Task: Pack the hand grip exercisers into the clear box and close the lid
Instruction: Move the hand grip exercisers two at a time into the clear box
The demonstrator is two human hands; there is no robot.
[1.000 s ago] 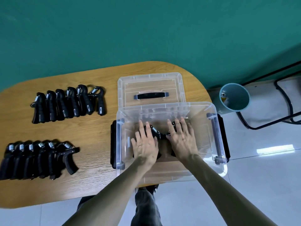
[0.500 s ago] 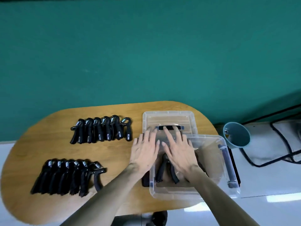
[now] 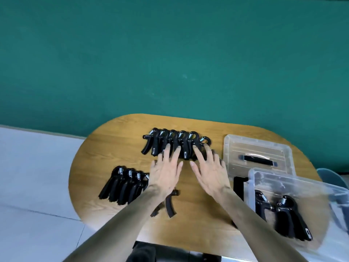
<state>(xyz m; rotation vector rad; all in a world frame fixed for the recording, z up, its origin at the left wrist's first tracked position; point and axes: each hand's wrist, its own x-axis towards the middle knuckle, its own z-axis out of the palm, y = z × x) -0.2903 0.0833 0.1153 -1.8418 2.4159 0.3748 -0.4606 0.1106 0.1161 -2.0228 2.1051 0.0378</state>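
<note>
A far row of black hand grip exercisers lies across the middle of the wooden table. My left hand and my right hand stretch over the table with straight fingers, the fingertips reaching the near ends of that row. Neither hand holds anything. A second row of exercisers lies at the near left, partly hidden by my left forearm. The clear box stands at the right with two exercisers inside. Its clear lid, with a black handle, lies flat behind it.
A green wall rises behind the table. A grey-blue bucket peeks out at the right edge beyond the box. White floor tiles spread to the left, below the table's rounded edge.
Both hands left the clear box and moved left and forward to the far row of exercisers. The camera view swung left, so the box now sits at the right edge.
</note>
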